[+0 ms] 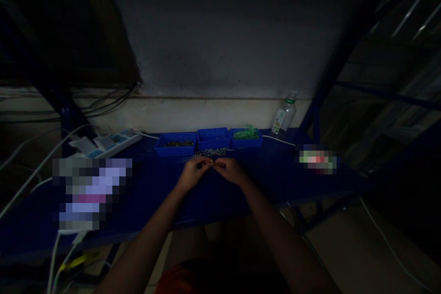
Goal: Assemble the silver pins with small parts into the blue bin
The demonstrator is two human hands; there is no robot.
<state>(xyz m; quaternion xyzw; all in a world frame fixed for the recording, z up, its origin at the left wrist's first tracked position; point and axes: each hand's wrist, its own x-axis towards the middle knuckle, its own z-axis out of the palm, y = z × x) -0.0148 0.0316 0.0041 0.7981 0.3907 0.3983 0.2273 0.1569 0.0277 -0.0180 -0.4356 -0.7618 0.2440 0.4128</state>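
My left hand [195, 172] and my right hand [230, 170] meet fingertip to fingertip over the blue table. Both are pinched closed around something tiny with a faint brassy glint; its kind is too small to make out. Just beyond the fingers lies a loose pile of thin silvery pins [215, 152]. Behind the pile stand blue bins in a row: the left bin [161, 150] holds many small brassy pieces, the middle bin [212, 144] has a few thin pieces in it, and the right bin [237, 142] contains green translucent pieces [246, 134].
A clear bottle [284, 117] stands at the back right by the wall. A white power strip [110, 144] with plugs and cables lies at the back left. Blurred-out objects rest on the table's left and right sides. Blue frame posts [312, 121] flank the table [151, 206].
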